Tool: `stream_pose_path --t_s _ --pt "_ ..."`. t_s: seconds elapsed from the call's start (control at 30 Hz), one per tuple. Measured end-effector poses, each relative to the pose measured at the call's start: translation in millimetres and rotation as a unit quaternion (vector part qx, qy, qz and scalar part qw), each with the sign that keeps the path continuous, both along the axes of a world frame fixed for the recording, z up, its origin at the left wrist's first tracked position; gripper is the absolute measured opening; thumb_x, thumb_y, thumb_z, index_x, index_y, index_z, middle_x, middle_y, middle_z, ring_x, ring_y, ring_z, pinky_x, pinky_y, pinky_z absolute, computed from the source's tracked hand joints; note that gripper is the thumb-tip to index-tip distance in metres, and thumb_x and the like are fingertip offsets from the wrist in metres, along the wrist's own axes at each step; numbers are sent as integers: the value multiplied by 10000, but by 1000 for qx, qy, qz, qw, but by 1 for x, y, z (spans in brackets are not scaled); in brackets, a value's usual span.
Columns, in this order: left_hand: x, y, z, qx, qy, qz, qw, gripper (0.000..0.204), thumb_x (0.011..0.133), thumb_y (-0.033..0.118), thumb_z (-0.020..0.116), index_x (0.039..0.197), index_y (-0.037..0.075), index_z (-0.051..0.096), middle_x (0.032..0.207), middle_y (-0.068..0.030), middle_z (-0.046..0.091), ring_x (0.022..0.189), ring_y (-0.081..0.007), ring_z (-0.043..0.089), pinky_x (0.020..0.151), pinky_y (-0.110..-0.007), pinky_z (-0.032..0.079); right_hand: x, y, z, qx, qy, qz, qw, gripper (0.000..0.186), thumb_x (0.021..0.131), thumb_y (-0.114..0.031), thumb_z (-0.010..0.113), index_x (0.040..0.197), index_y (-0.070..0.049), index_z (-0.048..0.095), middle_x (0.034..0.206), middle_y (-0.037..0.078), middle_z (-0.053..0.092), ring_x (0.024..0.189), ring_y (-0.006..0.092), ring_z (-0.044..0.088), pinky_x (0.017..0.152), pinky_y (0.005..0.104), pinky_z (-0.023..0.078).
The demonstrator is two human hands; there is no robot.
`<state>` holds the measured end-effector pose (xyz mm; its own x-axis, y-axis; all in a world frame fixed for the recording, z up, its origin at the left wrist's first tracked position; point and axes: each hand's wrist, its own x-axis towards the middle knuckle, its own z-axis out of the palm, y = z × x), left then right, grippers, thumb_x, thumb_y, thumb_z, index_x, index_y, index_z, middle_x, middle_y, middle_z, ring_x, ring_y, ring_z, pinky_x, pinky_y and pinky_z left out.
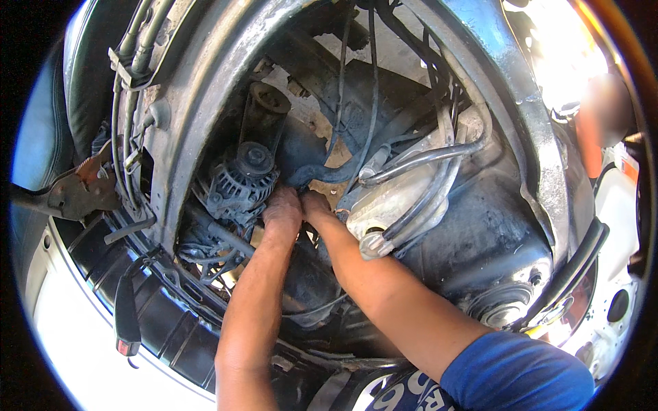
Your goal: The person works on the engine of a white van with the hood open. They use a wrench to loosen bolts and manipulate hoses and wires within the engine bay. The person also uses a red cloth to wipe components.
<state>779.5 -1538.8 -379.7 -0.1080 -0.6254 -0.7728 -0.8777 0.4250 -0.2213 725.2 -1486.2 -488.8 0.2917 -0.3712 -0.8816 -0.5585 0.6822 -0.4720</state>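
Observation:
Both arms reach deep into an opening in a vehicle's body. My left hand (282, 207) is beside the alternator (236, 192), at its right side, below the grooved pulley (255, 160). Close against it is my right hand (314, 204), just under a thick dark hose (325, 174). The fingers of both hands point down and away, hidden behind the wrists and the parts around them. Whether either hand grips anything does not show. To the left of my left forearm lie a dark pipe (232, 238) and a bundle of wiring (205, 257).
A black rounded tank (473, 219) fills the right side, with grey hoses (428, 157) across a pale panel. Thin cables (373, 89) hang from above. A metal rim (195, 116) frames the opening. A person (603, 113) is at the far right.

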Motion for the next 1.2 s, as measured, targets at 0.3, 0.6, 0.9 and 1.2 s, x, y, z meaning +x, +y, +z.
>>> stream_pose_path --t_s 0.3,0.6,0.9,1.2 --pt "-29 5 46 110 -31 -12 993 256 889 183 549 1019 43 721 1075 -173 722 969 -297 715 818 -404 576 -1 -11 5 84 5 -76 994 513 882 -428 589 1214 -44 664 1327 187 616 1240 367 580 1005 424 493" --pt "12 -12 -16 -19 77 33 996 270 929 70 465 1142 19 622 1226 -262 609 1128 -397 611 967 -438 505 -5 -9 15 15 8 12 1000 496 908 -405 571 1247 -51 651 1314 208 615 1240 371 575 1018 433 486" --pt "-32 12 42 163 -82 -21 983 287 933 177 514 1138 65 681 1180 -185 668 1070 -305 675 800 -415 572 1 -10 2 89 9 -113 990 488 842 -422 662 1185 -76 693 1324 168 621 1236 344 588 1002 408 498" --pt "12 -1 -18 -25 55 93 994 266 938 106 487 1159 32 616 1166 -210 649 1060 -343 656 875 -418 544 -2 -7 6 33 3 -41 999 526 843 -411 662 1199 -24 673 1308 231 612 1226 390 584 1006 445 493"
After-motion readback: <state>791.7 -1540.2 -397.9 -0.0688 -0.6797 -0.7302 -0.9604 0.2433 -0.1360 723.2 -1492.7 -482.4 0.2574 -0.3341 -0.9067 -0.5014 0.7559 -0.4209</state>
